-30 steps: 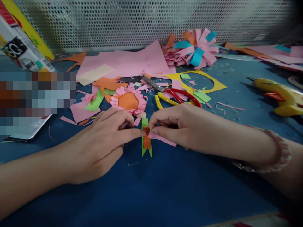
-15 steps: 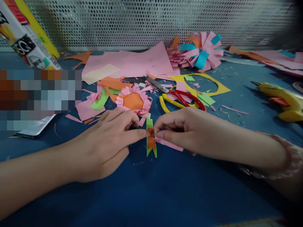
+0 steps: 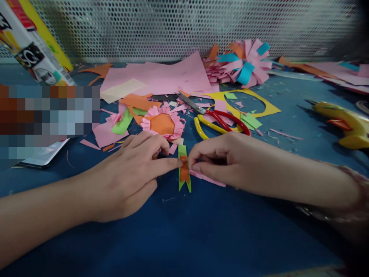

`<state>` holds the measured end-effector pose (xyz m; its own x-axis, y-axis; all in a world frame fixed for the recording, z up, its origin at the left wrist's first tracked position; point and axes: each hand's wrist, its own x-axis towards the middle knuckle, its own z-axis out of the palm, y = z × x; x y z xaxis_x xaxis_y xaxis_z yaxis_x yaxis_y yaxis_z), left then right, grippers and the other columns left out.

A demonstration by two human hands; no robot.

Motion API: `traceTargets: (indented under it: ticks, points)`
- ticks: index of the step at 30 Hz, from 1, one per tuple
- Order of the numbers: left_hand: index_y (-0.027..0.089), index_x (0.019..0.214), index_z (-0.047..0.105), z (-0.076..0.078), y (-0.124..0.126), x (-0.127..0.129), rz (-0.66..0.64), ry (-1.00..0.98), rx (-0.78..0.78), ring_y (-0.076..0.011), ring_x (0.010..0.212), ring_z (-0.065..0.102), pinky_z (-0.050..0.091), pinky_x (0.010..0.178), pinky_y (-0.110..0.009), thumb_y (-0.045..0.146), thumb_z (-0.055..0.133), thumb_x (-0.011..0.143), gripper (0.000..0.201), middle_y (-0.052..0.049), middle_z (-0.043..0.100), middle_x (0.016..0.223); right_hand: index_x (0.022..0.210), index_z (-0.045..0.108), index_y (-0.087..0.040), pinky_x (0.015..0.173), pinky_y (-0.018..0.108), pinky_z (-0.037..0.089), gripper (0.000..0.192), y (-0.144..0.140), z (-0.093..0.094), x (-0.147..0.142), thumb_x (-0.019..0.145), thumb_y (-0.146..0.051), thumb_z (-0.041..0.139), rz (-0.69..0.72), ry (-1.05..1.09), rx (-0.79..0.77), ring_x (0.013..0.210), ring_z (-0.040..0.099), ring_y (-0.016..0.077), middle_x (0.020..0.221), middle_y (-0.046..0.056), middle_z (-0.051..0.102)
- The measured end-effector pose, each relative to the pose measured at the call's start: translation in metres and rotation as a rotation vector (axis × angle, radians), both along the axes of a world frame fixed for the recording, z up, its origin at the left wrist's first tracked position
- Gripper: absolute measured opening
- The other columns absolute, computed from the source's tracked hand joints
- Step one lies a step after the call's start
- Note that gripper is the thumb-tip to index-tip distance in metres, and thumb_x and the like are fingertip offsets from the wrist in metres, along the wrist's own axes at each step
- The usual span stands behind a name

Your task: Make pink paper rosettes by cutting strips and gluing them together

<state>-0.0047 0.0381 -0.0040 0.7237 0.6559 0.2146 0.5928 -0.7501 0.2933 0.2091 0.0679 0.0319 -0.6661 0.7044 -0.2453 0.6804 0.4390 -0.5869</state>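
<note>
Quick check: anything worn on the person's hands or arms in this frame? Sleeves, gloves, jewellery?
No gloves on either hand. The left hand and its forearm are bare with no sleeve in view. The right hand is bare too; its wrist carries a beaded bracelet of pale pinkish beads, partly blurred at the frame's edge. No rings or watch show.

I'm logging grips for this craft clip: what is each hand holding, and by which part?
The right hand pinches a pink paper strip at its left end. The left hand presses one fingertip on the green-and-orange paper ribbon, near its middle.
</note>
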Motion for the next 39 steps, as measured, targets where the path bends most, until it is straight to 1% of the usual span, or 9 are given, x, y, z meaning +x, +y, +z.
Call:
traceTargets:
  ticks: [3,7,13,16,21,27,33,39]
  points:
    - [0.027,0.114,0.053,0.000,0.000,0.000,0.000,0.000,-0.001,-0.0214,0.099,0.041,0.038,0.089,-0.041,0.010,0.039,0.078,0.043,-0.006,0.046,0.102,0.073,0.064,-0.017,0.044,0.020,0.026,0.020,-0.001,0.002,0.000,0.080,-0.024,0.045,0.024,-0.015,0.033,0.043,0.036,0.0046,0.050,-0.004,0.048]
    - [0.027,0.114,0.053,0.001,-0.001,0.000,-0.001,0.014,-0.001,-0.0212,0.098,0.041,0.038,0.089,-0.041,0.009,0.039,0.077,0.043,-0.007,0.046,0.102,0.073,0.062,-0.018,0.047,0.021,0.027,0.021,-0.001,0.000,0.001,0.081,-0.024,0.044,0.055,-0.002,0.055,0.044,0.038,0.0048,0.052,-0.005,0.050]
    - [0.027,0.113,0.054,0.001,-0.001,0.000,0.004,-0.017,-0.009,-0.0212,0.096,0.043,0.039,0.087,-0.041,0.013,0.040,0.079,0.040,-0.006,0.047,0.100,0.071,0.061,-0.018,0.048,0.022,0.027,0.026,0.000,-0.006,0.004,0.083,-0.029,0.042,0.049,-0.009,0.085,0.046,0.039,0.0058,0.053,-0.004,0.050]
    - [0.027,0.112,0.054,0.002,-0.001,0.001,0.010,-0.019,-0.014,-0.0210,0.096,0.043,0.039,0.087,-0.040,0.012,0.040,0.079,0.039,-0.006,0.047,0.100,0.070,0.060,-0.019,0.049,0.023,0.027,0.028,0.000,-0.007,0.004,0.085,-0.032,0.040,0.067,-0.010,0.093,0.047,0.040,0.0060,0.053,-0.005,0.051]
    - [0.027,0.113,0.053,0.004,-0.002,0.002,0.011,0.000,-0.021,-0.0198,0.097,0.042,0.038,0.088,-0.039,0.008,0.038,0.078,0.043,-0.006,0.046,0.102,0.069,0.060,-0.019,0.050,0.024,0.028,0.029,0.000,-0.007,0.004,0.086,-0.030,0.039,0.072,-0.001,0.113,0.047,0.041,0.0064,0.053,-0.005,0.050]
    - [0.027,0.113,0.054,0.004,-0.002,0.002,0.020,0.006,-0.020,-0.0210,0.099,0.043,0.038,0.088,-0.040,0.011,0.038,0.080,0.041,-0.006,0.048,0.102,0.072,0.062,-0.019,0.049,0.024,0.028,0.028,-0.001,-0.007,0.005,0.085,-0.029,0.039,0.074,0.029,0.095,0.048,0.041,0.0069,0.055,-0.003,0.052]
    - [0.029,0.113,0.054,0.004,-0.002,0.002,0.034,0.019,-0.017,-0.0205,0.097,0.043,0.038,0.089,-0.039,0.013,0.038,0.080,0.040,-0.005,0.047,0.102,0.071,0.061,-0.019,0.049,0.023,0.027,0.028,-0.002,-0.007,0.005,0.086,-0.029,0.038,0.083,0.022,0.073,0.048,0.041,0.0069,0.055,-0.003,0.051]
    - [0.029,0.114,0.054,0.005,-0.002,0.003,0.026,0.014,-0.038,-0.0202,0.096,0.042,0.039,0.087,-0.038,0.014,0.038,0.081,0.039,-0.006,0.047,0.100,0.076,0.060,-0.019,0.052,0.023,0.030,0.025,-0.002,-0.008,0.004,0.087,-0.025,0.038,0.120,0.006,0.111,0.052,0.043,0.0073,0.062,-0.003,0.055]
